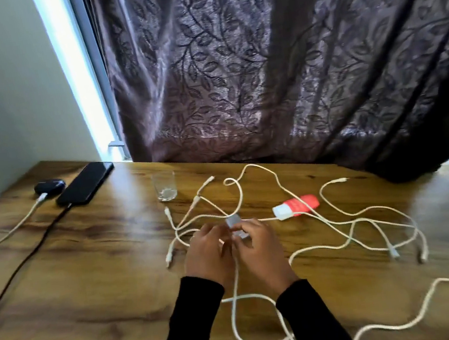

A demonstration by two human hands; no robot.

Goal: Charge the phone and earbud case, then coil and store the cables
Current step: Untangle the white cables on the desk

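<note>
**Cables in a Tangle, Phone and Earbud Case Plugged In**

Wood-grain tabletop (pixel 94 272) set against a dark leaf-patterned curtain (pixel 261 65), pale wall and a bright strip of window at left. Far left corner: black phone (pixel 85 183) lying flat, a dark cable (pixel 28 252) plugged into its near end and trailing off the left edge. Just beside it, a dark earbud case (pixel 49 186), fed by a white cable (pixel 11 230) that also runs off to the left. Near mid-table, an empty clear glass (pixel 165 185), upright. To its right, a loose sprawl of white cables (pixel 353 224) looping across the wood, several connector ends lying free. Among them, a red and white adapter (pixel 296 206) on its side. Front and centre, two hands in black sleeves, close together over the tangle. Left hand (pixel 208 254) with fingers curled, grip partly closed; whether closed on a cable, cannot tell. Right hand (pixel 259 248) pinching a small grey-white plug block (pixel 236 228), a white lead dropping from between the hands toward the near edge.
</note>
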